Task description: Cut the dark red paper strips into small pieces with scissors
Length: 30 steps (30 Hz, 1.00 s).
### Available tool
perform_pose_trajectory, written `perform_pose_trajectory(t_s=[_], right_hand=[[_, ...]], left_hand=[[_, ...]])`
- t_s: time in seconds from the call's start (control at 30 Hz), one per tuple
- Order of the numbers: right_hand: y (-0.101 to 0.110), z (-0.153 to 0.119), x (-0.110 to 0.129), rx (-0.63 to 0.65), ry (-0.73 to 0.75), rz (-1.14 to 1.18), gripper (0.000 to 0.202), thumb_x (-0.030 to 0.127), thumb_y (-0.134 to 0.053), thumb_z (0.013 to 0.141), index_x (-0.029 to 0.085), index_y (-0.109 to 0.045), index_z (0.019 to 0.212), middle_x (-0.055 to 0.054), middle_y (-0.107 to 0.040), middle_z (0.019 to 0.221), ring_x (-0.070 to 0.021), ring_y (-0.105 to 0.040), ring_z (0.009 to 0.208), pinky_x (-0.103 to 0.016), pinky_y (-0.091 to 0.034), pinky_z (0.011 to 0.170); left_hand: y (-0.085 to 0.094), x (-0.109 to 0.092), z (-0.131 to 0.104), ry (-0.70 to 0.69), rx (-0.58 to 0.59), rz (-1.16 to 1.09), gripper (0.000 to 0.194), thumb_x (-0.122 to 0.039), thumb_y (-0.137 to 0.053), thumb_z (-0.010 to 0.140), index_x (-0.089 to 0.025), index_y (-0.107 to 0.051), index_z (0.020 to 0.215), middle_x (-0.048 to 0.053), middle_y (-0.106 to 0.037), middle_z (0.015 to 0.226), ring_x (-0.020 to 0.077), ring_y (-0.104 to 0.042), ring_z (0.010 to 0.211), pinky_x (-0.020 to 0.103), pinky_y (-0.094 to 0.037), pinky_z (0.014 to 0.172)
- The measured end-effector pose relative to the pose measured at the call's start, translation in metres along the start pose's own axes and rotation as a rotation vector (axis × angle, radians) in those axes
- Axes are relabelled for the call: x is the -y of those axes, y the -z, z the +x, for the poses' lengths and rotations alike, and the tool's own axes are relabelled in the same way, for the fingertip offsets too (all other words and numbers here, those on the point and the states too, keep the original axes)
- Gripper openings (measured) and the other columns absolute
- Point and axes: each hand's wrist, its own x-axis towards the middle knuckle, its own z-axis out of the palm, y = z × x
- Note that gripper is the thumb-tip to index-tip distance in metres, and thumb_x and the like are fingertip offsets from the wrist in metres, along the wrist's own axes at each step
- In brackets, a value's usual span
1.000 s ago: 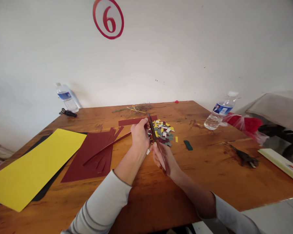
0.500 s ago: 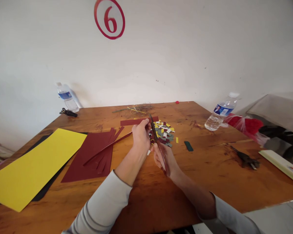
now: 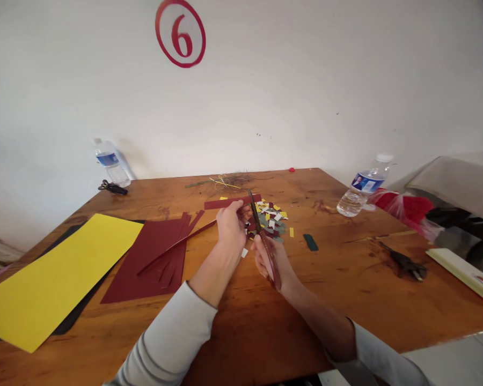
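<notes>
My left hand (image 3: 231, 224) is closed on a thin dark red paper strip (image 3: 197, 231), which trails down to the left over the dark red sheet (image 3: 145, 257). In my right hand (image 3: 270, 258) are scissors (image 3: 255, 212), their blades pointing away from me beside my left fingertips. Small yellow, white, grey and dark red paper pieces (image 3: 271, 220) lie in a pile just beyond my hands. Another dark red strip (image 3: 217, 204) lies behind my left hand. Several narrow strips rest on the dark red sheet.
A yellow sheet (image 3: 64, 273) overlaps a black one at the left. Water bottles stand at the back left (image 3: 111, 161) and right (image 3: 362, 185). Black tools lie at both sides (image 3: 112, 187) (image 3: 406, 264). A green piece (image 3: 310, 242) is right of the pile.
The far dark red strip's visible left end now lies farther right. My left hand and the scissors have shifted slightly.
</notes>
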Motion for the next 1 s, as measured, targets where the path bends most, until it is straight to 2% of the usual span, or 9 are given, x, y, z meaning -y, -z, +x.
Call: perform_pose_trajectory(t_s=[0.17,0.4,0.53,0.63,0.77,0.87,1.0], right_hand=[[0.001,0.002,-0.002,-0.004,-0.031,0.021,0.071,0.085,-0.086,0.051,0.026,-0.049,0.064,0.014,-0.032,0.04,-0.0055,-0.027,0.032,-0.021,-0.021,0.03],[0.001,-0.004,-0.005,0.065,0.063,-0.078,0.06,0.081,-0.076,0.074,0.025,-0.052,0.074,0.013,-0.035,0.047,-0.0064,-0.028,0.036,-0.022,-0.021,0.036],[0.001,-0.004,-0.007,0.095,0.069,-0.154,0.062,0.084,-0.071,0.073,0.026,-0.05,0.072,0.012,-0.037,0.046,-0.0078,-0.031,0.036,-0.023,-0.024,0.036],[0.002,-0.002,-0.009,0.093,0.08,-0.162,0.057,0.079,-0.072,0.075,0.026,-0.051,0.072,0.012,-0.036,0.045,-0.0079,-0.03,0.037,-0.023,-0.023,0.036],[0.003,-0.001,-0.009,0.099,-0.001,-0.095,0.056,0.076,-0.076,0.07,0.027,-0.05,0.07,0.013,-0.033,0.042,-0.007,-0.026,0.034,-0.022,-0.021,0.034],[0.003,0.0,-0.008,0.08,-0.042,-0.062,0.057,0.076,-0.078,0.066,0.027,-0.05,0.071,0.014,-0.032,0.04,-0.007,-0.026,0.032,-0.022,-0.022,0.032],[0.003,-0.001,-0.008,0.048,-0.023,-0.057,0.057,0.077,-0.078,0.068,0.027,-0.05,0.071,0.014,-0.032,0.041,-0.0074,-0.028,0.032,-0.022,-0.023,0.033]], left_hand=[[-0.001,-0.003,-0.001,0.004,-0.004,-0.008,0.019,0.0,-0.068,0.072,-0.015,-0.061,0.063,-0.001,-0.06,0.06,0.01,-0.058,0.054,0.022,-0.049,0.058],[-0.003,-0.014,0.002,-0.041,-0.019,-0.064,0.025,-0.001,-0.074,0.075,-0.016,-0.059,0.062,-0.002,-0.06,0.059,0.0073,-0.052,0.052,0.021,-0.046,0.056],[-0.001,-0.013,0.006,-0.068,-0.018,-0.057,0.026,-0.003,-0.077,0.075,-0.015,-0.059,0.061,-0.002,-0.06,0.06,0.0078,-0.053,0.054,0.022,-0.045,0.058],[0.002,-0.009,0.01,-0.076,0.022,-0.023,0.026,-0.006,-0.082,0.07,-0.016,-0.06,0.06,-0.003,-0.059,0.058,0.0078,-0.052,0.053,0.022,-0.042,0.056],[0.003,-0.006,0.01,-0.06,0.071,0.003,0.021,-0.008,-0.082,0.067,-0.015,-0.063,0.06,-0.003,-0.056,0.055,0.007,-0.049,0.051,0.02,-0.04,0.055],[0.001,-0.006,0.007,-0.039,0.052,-0.012,0.018,-0.006,-0.078,0.068,-0.014,-0.064,0.061,-0.002,-0.058,0.056,0.0072,-0.05,0.052,0.02,-0.042,0.055],[-0.001,-0.007,0.005,-0.028,0.028,-0.021,0.018,-0.006,-0.074,0.073,-0.015,-0.063,0.062,-0.001,-0.061,0.059,0.0092,-0.057,0.055,0.021,-0.047,0.059]])
